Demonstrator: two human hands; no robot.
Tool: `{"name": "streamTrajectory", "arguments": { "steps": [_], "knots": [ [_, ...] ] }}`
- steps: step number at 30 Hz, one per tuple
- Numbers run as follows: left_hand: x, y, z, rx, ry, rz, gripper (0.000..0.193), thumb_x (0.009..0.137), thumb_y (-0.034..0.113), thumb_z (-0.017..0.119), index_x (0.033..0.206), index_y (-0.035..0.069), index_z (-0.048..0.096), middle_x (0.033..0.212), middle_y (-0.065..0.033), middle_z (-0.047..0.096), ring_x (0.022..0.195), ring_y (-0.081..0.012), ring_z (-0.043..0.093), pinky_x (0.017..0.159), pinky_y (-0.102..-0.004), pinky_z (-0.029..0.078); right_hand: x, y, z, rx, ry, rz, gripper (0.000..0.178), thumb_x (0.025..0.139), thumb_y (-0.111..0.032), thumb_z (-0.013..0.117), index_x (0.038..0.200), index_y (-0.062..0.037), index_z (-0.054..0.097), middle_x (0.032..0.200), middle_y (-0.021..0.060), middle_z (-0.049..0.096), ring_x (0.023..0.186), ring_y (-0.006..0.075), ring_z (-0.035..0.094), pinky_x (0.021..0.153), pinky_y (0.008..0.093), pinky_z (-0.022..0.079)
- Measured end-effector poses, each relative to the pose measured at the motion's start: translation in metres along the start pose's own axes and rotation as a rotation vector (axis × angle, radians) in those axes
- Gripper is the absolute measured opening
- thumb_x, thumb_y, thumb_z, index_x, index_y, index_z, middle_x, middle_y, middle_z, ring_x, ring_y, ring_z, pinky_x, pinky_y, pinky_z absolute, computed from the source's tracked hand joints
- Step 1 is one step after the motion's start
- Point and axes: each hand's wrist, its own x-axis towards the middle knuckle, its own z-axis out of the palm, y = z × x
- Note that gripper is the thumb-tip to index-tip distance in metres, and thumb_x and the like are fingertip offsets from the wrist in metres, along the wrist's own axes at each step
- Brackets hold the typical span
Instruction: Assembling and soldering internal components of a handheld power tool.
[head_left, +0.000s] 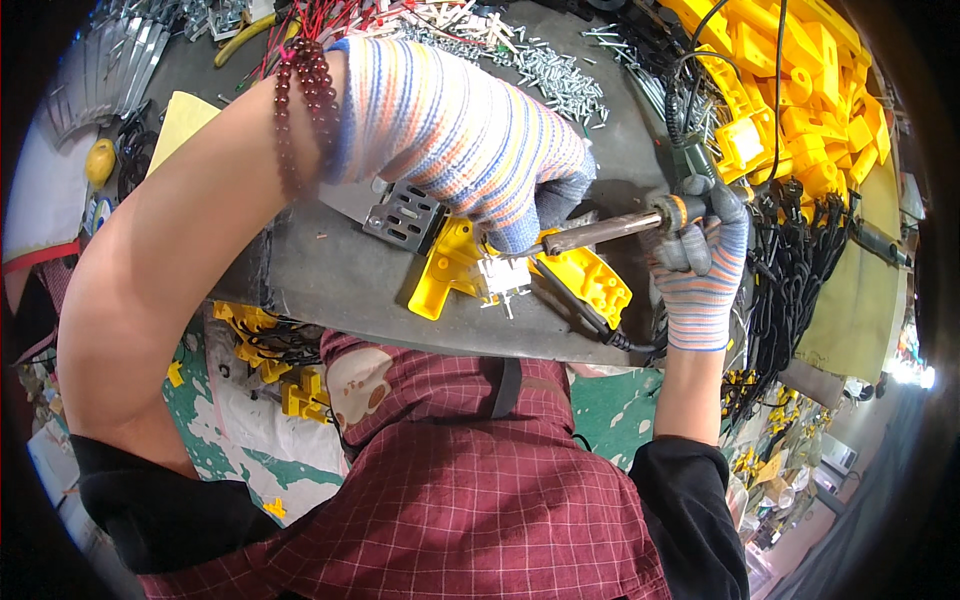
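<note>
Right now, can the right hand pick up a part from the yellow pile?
Probably not: the right hand has its grip around the tool, though the yellow pile looks close by.

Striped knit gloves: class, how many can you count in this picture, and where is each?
2: one glove on the left hand, by the yellow casing; another on the right hand, which holds the soldering iron. Others may be hidden.
</note>
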Motion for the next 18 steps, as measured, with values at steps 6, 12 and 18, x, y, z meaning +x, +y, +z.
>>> {"name": "streamTrajectory", "arguments": {
  "steps": [6,12,18],
  "knots": [
    [0.001,-0.004,0.003,-0.02,0.006,0.021,0.03,0.076,0.021,0.074,0.095,0.003,0.06,0.08,-0.0092,0.062,0.073,-0.0205,0.059,0.067,-0.0341,0.048,-0.003,-0.002,-0.008,-0.023,0.078,-0.036,0.025,0.094,-0.032,0.059,0.097,-0.007,0.063,0.044,-0.0067,0.036,0.035,0.008,0.025,0.039,0.0247,0.031],
    [0.001,-0.001,0.0,-0.032,-0.028,-0.007,0.031,0.076,0.022,0.074,0.095,0.003,0.06,0.08,-0.0096,0.062,0.073,-0.0207,0.06,0.067,-0.0348,0.048,-0.004,-0.005,-0.01,0.027,0.025,-0.013,0.028,0.096,-0.034,0.055,0.1,-0.0067,0.063,0.043,-0.0072,0.033,0.034,0.0076,0.023,0.039,0.025,0.028],
    [-0.005,0.01,-0.008,-0.036,-0.016,-0.076,0.034,0.075,0.024,0.075,0.096,0.003,0.059,0.078,-0.0095,0.062,0.067,-0.0192,0.06,0.062,-0.0348,0.049,0.003,-0.037,-0.02,0.116,-0.157,-0.064,0.031,0.098,-0.033,0.052,0.1,-0.0054,0.067,0.043,-0.0051,0.04,0.032,0.0105,0.022,0.042,0.0291,0.035]
  ]
}}
